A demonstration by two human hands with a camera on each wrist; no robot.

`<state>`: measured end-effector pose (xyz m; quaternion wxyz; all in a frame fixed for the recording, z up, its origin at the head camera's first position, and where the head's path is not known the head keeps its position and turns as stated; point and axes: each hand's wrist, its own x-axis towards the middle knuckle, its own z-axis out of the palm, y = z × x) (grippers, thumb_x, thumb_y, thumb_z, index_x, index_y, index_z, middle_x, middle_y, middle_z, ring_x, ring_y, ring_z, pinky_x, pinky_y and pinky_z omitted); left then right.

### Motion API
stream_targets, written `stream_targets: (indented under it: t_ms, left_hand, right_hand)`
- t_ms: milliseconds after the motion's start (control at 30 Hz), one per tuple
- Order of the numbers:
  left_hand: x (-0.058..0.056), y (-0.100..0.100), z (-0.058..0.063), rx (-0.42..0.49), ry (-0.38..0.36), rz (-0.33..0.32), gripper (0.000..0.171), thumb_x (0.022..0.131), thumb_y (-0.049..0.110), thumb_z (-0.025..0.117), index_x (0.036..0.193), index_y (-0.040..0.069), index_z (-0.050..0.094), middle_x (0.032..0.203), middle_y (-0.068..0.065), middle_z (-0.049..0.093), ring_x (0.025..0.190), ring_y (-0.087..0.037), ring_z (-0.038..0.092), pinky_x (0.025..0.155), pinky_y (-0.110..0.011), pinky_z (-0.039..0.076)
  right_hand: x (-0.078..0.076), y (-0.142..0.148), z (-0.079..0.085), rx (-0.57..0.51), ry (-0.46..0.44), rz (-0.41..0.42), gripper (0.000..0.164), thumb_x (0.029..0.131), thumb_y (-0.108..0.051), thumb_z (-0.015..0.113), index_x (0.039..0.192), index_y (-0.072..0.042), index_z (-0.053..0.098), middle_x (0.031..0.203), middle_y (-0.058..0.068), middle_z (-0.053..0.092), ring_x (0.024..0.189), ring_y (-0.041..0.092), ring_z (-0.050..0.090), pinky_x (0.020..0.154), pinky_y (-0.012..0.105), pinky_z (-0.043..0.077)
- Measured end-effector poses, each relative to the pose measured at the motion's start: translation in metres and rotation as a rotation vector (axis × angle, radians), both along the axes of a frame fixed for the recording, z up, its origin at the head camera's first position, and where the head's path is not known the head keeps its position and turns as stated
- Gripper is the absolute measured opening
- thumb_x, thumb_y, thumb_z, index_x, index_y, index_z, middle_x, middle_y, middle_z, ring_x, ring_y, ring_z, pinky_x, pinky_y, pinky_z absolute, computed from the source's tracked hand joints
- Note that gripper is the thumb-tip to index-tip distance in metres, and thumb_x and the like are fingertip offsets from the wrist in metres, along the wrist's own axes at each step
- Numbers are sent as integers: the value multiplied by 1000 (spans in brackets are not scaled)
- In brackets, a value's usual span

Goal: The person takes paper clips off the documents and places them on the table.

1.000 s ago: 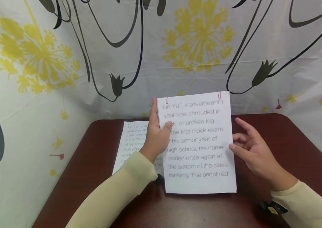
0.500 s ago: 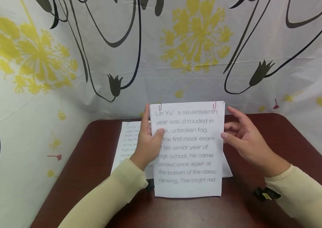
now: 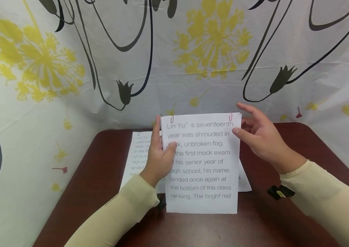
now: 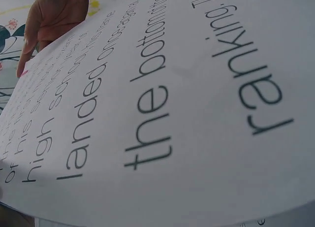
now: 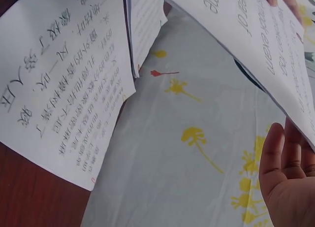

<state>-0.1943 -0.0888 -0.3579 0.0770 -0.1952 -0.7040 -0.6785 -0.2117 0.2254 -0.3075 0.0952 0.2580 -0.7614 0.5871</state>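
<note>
My left hand (image 3: 159, 161) grips a sheaf of printed paper (image 3: 203, 164) by its left edge, thumb across the front. The sheaf stands nearly upright, its large English text facing me. One paper clip (image 3: 171, 118) sits at its top left and a pink paper clip (image 3: 231, 117) at its top right. My right hand (image 3: 264, 140) is at the upper right edge. Its thumb lies over the front of the edge, the index finger reaches up past the corner, and the other fingers bend loosely behind. In the right wrist view, these fingers (image 5: 290, 155) show beside the sheaf's back.
Another printed sheet (image 3: 131, 161) lies on the dark red table (image 3: 100, 206) behind my left hand. A paper corner (image 3: 245, 181) shows behind the sheaf at right. The right wrist view shows sheets with handwritten-style characters (image 5: 64, 89). A patterned cloth (image 3: 162, 61) hangs around the table.
The sheaf has come down and a little left with my left hand. My right hand has moved left and up along the right edge, towards the top corner.
</note>
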Motion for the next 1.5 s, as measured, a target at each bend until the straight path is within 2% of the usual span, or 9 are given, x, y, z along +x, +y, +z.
stream_targets:
  t_ms: [333,667,733,900,1033,1333,1500]
  left_hand:
    - [-1,1,-5,-2,31,13,99,106,-3,50,162,61,0,146,6,59,99,-25,78,80,-39,67]
    - [0,1,-5,6,37,4,98,106,-4,49,163,60,1,147,7,59,98,-26,78,81,-39,66]
    - [1,2,-3,-1,32,12,98,106,-4,49,163,60,0,147,7,59,98,-25,78,81,-38,66]
    - [6,3,2,-3,21,18,98,106,-5,49,163,59,0,153,9,54,100,-26,77,83,-36,66]
    - [7,3,1,-8,22,23,98,106,-5,48,163,59,-1,157,13,50,102,-25,77,84,-35,65]
    - [-2,1,-9,-8,52,14,97,106,-3,50,164,57,0,161,15,45,102,-23,76,85,-34,65]
    - [-3,1,-11,-17,73,23,97,106,-4,50,164,56,-1,164,16,40,107,-20,75,90,-33,64]
  right_hand:
    - [-8,-6,5,74,18,-72,57,101,3,65,154,-8,49,109,-2,76,91,13,72,73,22,61]
    - [-14,-12,8,163,25,-152,49,102,-4,67,149,-7,55,113,18,75,85,11,74,69,23,61]
    - [-15,-13,9,166,30,-162,47,101,-4,68,146,-7,58,110,15,76,83,11,73,67,22,60]
    - [-16,-16,10,149,37,-173,41,98,-2,71,139,-3,64,101,-2,75,79,10,69,63,20,57]
    - [-16,-17,11,140,28,-185,38,98,-2,72,135,-2,66,96,-10,74,78,9,68,63,18,56]
    - [-15,-18,13,153,24,-204,36,98,-3,72,134,-3,68,97,-8,74,79,8,67,63,18,56]
    - [-14,-19,14,156,21,-204,36,99,-4,72,134,-3,68,98,-7,74,79,9,67,63,18,57]
